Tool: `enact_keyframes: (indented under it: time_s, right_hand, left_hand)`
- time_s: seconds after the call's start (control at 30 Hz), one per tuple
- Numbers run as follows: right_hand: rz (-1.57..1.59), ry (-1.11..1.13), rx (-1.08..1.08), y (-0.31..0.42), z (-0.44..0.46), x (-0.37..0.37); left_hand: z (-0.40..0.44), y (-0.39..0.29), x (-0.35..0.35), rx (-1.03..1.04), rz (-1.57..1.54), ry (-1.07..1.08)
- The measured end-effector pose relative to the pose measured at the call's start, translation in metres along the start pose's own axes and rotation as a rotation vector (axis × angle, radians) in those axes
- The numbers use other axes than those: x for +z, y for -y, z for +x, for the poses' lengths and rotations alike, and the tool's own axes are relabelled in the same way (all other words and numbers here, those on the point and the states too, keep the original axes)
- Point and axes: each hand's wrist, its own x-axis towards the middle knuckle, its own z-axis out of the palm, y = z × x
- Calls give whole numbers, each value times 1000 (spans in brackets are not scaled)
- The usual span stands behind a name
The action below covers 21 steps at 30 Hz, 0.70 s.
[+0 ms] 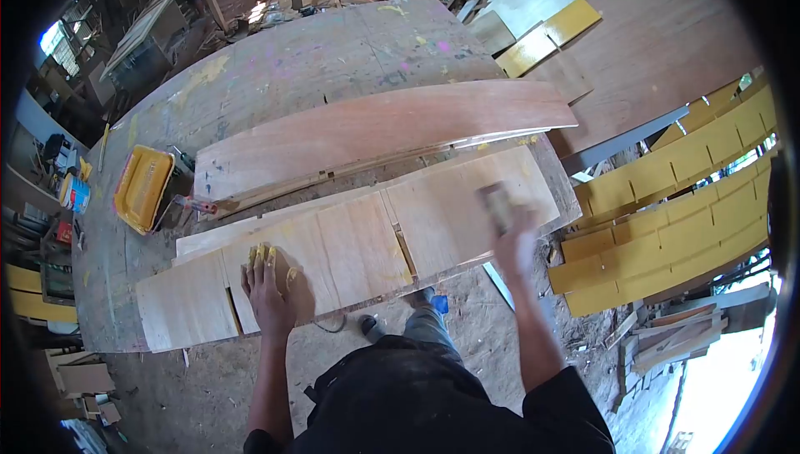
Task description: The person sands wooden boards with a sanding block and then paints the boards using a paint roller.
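At far left, a blue-and-white bucket [77,195] stands beside a paint-marked table [275,70], where a yellow tray [143,187] lies near the left edge. Just to the tray's right rests a roller [198,205] with a reddish handle, close to the end of a curved, reddish plank [375,125] that stretches across the middle of the table.

Along the near edge, directly before a worker in dark clothing, lies a pale board [312,254] cut with narrow slots. The worker's left hand [270,294] is spread flat on the board's left half, between two slots, gripping nothing, its fingertips stained yellow. Toward the board's right end, the right hand [516,241] is curled around a small block [497,206]; both are blurred, and the block appears to be against the wood, though contact is hard to confirm.

Beyond the table's right edge, slotted yellow strips [667,250] lie in rows, below a large brown sheet [658,45] at upper right.
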Motion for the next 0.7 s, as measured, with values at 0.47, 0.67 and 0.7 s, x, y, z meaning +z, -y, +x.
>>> enact_keyframes:
  time_s: [0.47, 0.67, 0.7]
  right_hand:
    - [-190, -165, 138, -45, 26, 29]
    - [68, -113, -208, 91, -69, 48]
    - [54, -104, -209, 84, -64, 45]
  left_hand:
    - [-7, -6, -69, 328, 140, 334]
    - [-8, -6, -59, 238, 198, 330]
    - [-8, -5, -58, 255, 221, 322]
